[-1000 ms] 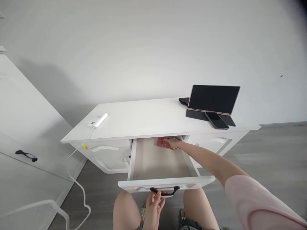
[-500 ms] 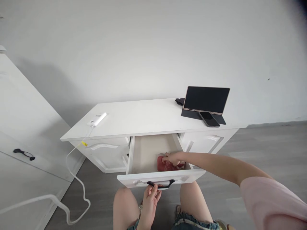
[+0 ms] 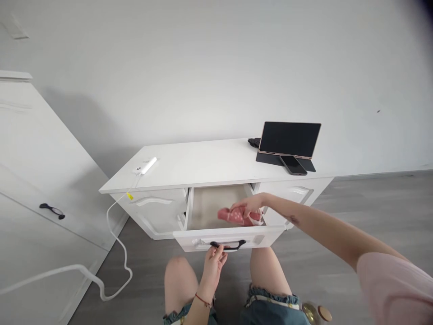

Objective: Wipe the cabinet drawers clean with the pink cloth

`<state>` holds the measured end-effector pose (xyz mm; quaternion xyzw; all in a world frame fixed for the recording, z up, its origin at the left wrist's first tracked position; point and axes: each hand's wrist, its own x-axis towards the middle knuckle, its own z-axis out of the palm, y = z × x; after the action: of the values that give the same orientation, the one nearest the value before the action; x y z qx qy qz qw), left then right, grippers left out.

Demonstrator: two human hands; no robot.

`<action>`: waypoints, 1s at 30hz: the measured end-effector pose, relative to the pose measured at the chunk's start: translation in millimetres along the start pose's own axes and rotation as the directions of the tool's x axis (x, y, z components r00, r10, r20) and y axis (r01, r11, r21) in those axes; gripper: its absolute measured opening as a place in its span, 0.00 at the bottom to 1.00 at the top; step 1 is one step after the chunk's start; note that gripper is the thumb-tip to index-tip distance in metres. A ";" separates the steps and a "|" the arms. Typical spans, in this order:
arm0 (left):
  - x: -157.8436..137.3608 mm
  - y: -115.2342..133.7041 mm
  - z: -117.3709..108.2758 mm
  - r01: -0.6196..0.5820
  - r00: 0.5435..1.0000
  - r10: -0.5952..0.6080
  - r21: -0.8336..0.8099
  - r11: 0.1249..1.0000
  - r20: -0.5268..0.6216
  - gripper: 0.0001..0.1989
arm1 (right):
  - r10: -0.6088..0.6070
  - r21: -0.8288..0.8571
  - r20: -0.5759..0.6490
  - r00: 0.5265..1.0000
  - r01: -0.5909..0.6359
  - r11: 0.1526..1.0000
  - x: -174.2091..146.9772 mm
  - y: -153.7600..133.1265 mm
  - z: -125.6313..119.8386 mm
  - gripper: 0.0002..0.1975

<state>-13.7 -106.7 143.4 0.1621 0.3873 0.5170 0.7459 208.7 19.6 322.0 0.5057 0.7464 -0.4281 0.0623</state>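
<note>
The white drawer [image 3: 230,239] stands pulled out from the middle of the cabinet. My left hand [image 3: 215,258] has its fingers closed on the left part of its black handle [image 3: 237,246]. Over the drawer's right front corner, my right hand [image 3: 248,205] grips a red cloth item [image 3: 239,217] with a pale pattern and a whitish edge at its right end. The cloth hangs bunched beneath my fingers, near the drawer front's top edge. What kind of cloth it is, I cannot tell.
On the white cabinet top [image 3: 196,162] a tablet [image 3: 290,139] stands on a dark cover, with a phone [image 3: 292,165] before it. At the left lies a white device [image 3: 146,166] with a white cable [image 3: 125,253] trailing down. A tall white cupboard [image 3: 43,158] stands left.
My right hand has raised the red cloth from the drawer floor. My left hand stays on the handle, and the drawer appears pushed in slightly. The view has shifted a little.
</note>
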 end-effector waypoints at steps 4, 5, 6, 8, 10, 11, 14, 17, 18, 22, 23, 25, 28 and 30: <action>10.2 2.9 5.3 -0.005 1.000 0.005 -0.001 1.000 0.011 0.22 | -0.129 0.023 -0.153 0.980 0.134 0.991 -67.8 -7.5 -13.4 0.36; 13.0 3.5 7.2 -0.010 1.000 0.010 -0.004 1.000 0.009 0.22 | -0.111 -0.036 -0.149 0.983 0.107 0.994 -83.1 -3.8 -6.4 0.38; 15.8 4.4 9.3 -0.016 1.000 0.016 -0.008 1.000 0.007 0.23 | -0.150 -0.130 -0.237 0.960 0.122 0.984 -95.5 2.9 4.5 0.38; 20.4 7.1 14.0 -0.021 1.000 0.021 -0.009 1.000 -0.002 0.23 | -0.257 -0.363 -0.406 0.877 0.103 0.926 -109.1 23.8 34.6 0.38; 23.6 10.6 18.3 -0.015 1.000 0.015 0.000 1.000 -0.008 0.23 | -0.221 -0.475 -0.522 0.824 -0.065 0.878 -108.1 48.6 67.3 0.34; 24.6 12.2 19.8 -0.010 1.000 0.010 0.006 1.000 -0.004 0.23 | -0.199 -0.487 -0.586 0.785 -0.145 0.861 -103.7 59.5 81.8 0.33; 26.3 14.9 21.5 -0.013 1.000 0.013 0.006 1.000 0.022 0.22 | -0.213 -0.508 -0.681 0.701 -0.242 0.826 -84.1 75.2 112.9 0.30; 26.9 12.5 20.5 -0.028 0.999 0.028 -0.016 0.999 0.015 0.21 | -0.267 -0.536 -0.747 0.608 -0.314 0.784 -64.9 65.0 131.6 0.30; 27.1 10.7 20.1 -0.033 0.999 0.033 -0.024 0.999 0.010 0.21 | -0.278 -0.535 -0.772 0.571 -0.349 0.770 -59.0 58.2 137.2 0.30; 28.7 0.4 18.5 -0.072 0.997 0.073 -0.046 0.996 0.008 0.19 | -0.309 -0.503 -0.842 0.443 -0.434 0.748 -33.8 29.6 160.1 0.30; 29.5 -2.5 17.4 -0.083 0.996 0.083 -0.048 0.995 0.013 0.19 | -0.317 -0.499 -0.845 0.430 -0.424 0.756 -26.8 23.1 164.9 0.30; 31.4 -7.7 14.4 -0.104 0.994 0.106 -0.063 0.993 0.027 0.17 | -0.331 -0.496 -0.844 0.422 -0.379 0.782 -12.5 10.2 172.0 0.31; 32.5 -12.7 10.6 -0.154 0.986 0.158 -0.093 0.984 0.045 0.15 | -0.353 -0.499 -0.829 0.433 -0.290 0.816 7.1 -10.8 175.4 0.32; 30.6 -13.2 13.5 -0.197 0.979 0.199 -0.048 0.979 0.043 0.13 | -0.372 -0.511 -0.807 0.459 -0.227 0.829 18.5 -26.1 174.9 0.32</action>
<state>10.0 -82.6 131.1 0.1958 0.3400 0.5929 0.7032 119.2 -93.4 217.8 0.5767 0.7786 0.1306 -0.2101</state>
